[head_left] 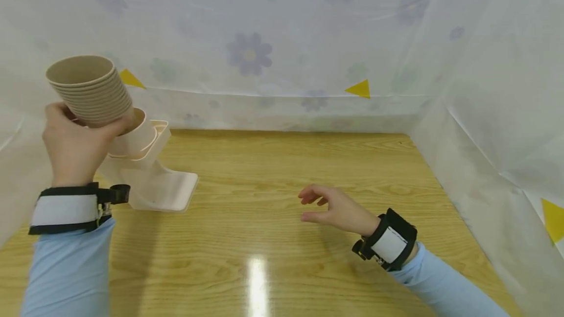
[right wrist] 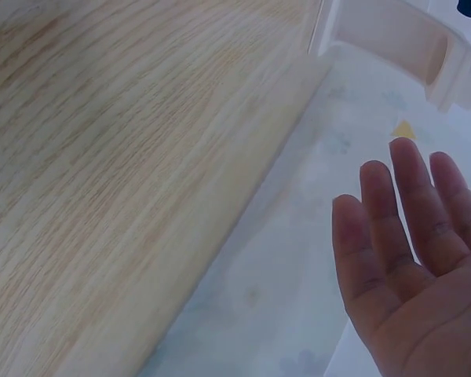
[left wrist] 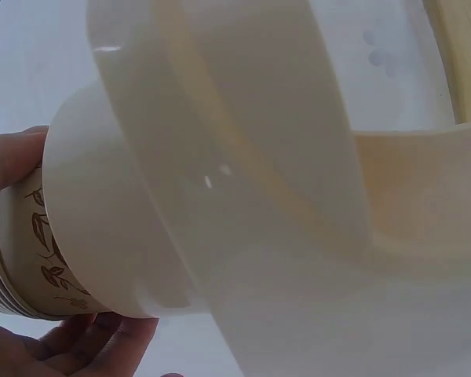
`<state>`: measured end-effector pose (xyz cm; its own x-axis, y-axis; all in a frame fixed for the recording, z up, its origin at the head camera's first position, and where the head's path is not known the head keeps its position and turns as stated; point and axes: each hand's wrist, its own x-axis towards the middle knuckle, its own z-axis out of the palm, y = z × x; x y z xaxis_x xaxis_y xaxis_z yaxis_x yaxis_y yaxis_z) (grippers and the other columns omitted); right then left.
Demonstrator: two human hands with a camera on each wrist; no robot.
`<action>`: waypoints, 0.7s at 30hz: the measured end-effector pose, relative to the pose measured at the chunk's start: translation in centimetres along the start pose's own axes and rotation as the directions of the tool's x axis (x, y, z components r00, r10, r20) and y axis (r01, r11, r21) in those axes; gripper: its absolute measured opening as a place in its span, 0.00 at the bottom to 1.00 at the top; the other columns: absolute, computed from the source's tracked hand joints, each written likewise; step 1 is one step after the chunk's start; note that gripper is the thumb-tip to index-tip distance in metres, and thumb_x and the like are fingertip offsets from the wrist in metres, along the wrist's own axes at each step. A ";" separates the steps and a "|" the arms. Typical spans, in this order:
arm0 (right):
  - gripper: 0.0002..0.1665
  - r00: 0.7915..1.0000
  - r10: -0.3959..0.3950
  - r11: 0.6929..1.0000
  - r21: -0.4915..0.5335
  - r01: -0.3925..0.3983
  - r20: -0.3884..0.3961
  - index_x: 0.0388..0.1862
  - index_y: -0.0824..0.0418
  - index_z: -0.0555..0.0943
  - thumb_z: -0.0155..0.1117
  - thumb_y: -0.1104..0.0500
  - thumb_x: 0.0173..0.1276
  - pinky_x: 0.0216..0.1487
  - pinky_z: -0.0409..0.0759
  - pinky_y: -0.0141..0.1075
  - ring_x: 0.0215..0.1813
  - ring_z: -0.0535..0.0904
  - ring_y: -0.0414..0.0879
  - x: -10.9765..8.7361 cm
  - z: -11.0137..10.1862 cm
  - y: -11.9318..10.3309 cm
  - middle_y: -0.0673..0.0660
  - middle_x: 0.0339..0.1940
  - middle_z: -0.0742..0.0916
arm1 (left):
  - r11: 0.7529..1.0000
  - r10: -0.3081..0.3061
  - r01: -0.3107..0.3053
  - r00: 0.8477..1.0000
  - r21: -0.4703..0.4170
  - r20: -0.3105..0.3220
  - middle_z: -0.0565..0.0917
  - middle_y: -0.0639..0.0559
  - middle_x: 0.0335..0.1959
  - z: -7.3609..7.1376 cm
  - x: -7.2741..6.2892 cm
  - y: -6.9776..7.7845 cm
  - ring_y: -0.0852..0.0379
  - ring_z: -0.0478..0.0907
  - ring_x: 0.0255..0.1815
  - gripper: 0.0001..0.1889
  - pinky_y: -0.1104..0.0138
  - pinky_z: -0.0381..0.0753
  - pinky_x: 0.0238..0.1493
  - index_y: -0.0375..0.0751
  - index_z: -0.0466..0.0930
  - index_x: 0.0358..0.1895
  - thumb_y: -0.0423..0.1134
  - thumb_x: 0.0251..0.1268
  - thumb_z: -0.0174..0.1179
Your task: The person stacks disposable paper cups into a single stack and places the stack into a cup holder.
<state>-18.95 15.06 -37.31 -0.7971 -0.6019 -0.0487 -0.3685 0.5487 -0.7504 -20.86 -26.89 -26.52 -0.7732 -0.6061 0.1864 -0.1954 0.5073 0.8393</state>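
On the left in the head view, my left hand (head_left: pixel 75 148) grips a stack of beige paper cups (head_left: pixel 99 94), tilted with the top cup's open mouth upward. The stack's lower end is close to the round collar (head_left: pixel 136 136) of a white plastic cup holder (head_left: pixel 165 190). In the left wrist view, brown leaf prints show on the cup stack (left wrist: pixel 39 243), whose end is partly hidden by the holder's collar (left wrist: pixel 110 212). My right hand (head_left: pixel 341 209) hovers over the wooden table, holding nothing; its fingers look relaxed in the right wrist view.
The wood-grain table (head_left: pixel 264 175) is bordered by a pale flower-printed sheet (head_left: pixel 299 38) at the back and sides. Yellow triangles (head_left: pixel 360 89) are stuck on the sheet. A flat base extends from the holder toward the table's middle.
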 end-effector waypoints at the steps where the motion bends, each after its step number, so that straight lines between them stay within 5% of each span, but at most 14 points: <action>1: 0.24 1.000 0.000 1.000 0.001 0.000 0.001 0.56 0.60 0.74 0.63 0.51 0.64 0.53 0.73 0.49 0.52 0.76 0.55 0.0 0.0 -0.1 0.56 0.50 0.82 | 1.000 0.003 -0.003 1.000 -0.006 -0.008 0.64 0.72 0.44 0.1 0.0 0.0 0.72 0.64 0.46 0.37 0.74 0.64 0.45 0.61 0.58 0.56 0.53 0.42 0.70; 7: 0.24 1.000 0.004 1.000 0.008 -0.004 0.001 0.56 0.60 0.74 0.64 0.52 0.63 0.53 0.73 0.50 0.53 0.76 0.56 0.0 0.0 -0.2 0.56 0.50 0.82 | 0.998 0.040 -0.042 0.999 -0.052 -0.027 0.64 0.70 0.47 0.3 -0.2 -0.1 0.70 0.64 0.48 0.37 0.73 0.64 0.47 0.61 0.59 0.56 0.51 0.41 0.72; 14: 0.25 1.000 0.012 1.000 -0.009 -0.012 -0.007 0.56 0.59 0.74 0.63 0.49 0.64 0.53 0.73 0.50 0.53 0.77 0.55 0.0 0.0 0.1 0.56 0.50 0.83 | 1.000 0.012 -0.013 0.998 0.013 0.068 0.64 0.68 0.52 -0.2 0.2 0.1 0.67 0.65 0.53 0.40 0.68 0.67 0.54 0.59 0.54 0.60 0.53 0.45 0.69; 21: 0.22 1.000 0.014 1.000 0.000 -0.014 -0.011 0.55 0.60 0.74 0.62 0.52 0.65 0.53 0.73 0.48 0.51 0.77 0.51 0.0 0.0 -0.1 0.56 0.49 0.83 | 0.997 0.063 -0.069 0.983 0.030 0.174 0.63 0.64 0.56 -0.4 0.4 -0.2 0.57 0.62 0.61 0.39 0.58 0.63 0.62 0.59 0.50 0.59 0.56 0.48 0.67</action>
<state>-18.93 14.99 -37.28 -0.8072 -0.5880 -0.0516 -0.3577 0.5569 -0.7496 -20.92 -27.51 -26.40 -0.8771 -0.4574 0.1469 -0.1600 0.5663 0.8085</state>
